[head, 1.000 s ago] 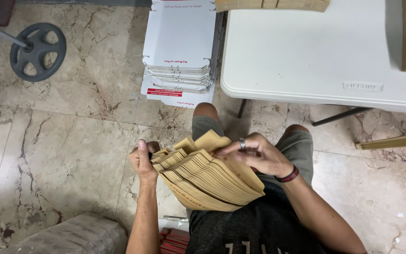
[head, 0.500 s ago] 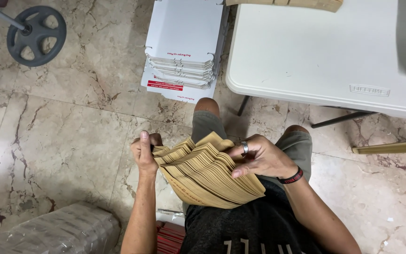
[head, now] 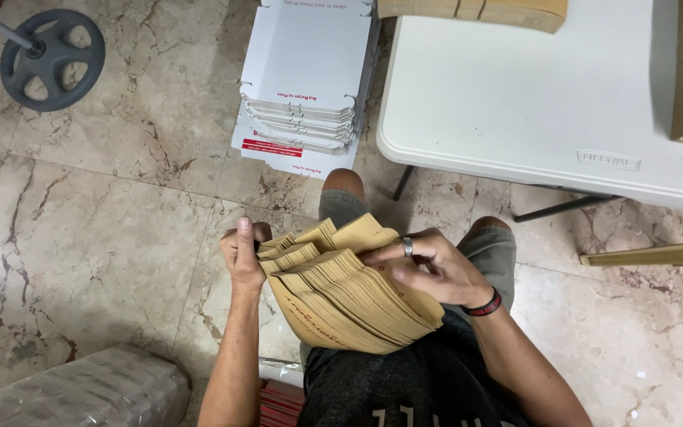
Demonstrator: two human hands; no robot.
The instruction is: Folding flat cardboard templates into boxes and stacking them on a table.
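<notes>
A white folding table [head: 531,103] stands ahead, flat white mailers [head: 306,79] stacked on the floor beside it. Over the lap, the fanned stack of brown paper envelopes [head: 349,296] is pinched closed at its corner by the left hand [head: 243,253]; the right hand [head: 432,269] rests half-curled on top, fingers leafing edges. A firm corner pinch should keep the fan from slipping.

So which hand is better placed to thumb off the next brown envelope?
Probably the right hand: its fingers rest on top of the fanned stack of brown envelopes, free to move. The left hand is wrapped around the stack's left edge, supporting it.
</notes>
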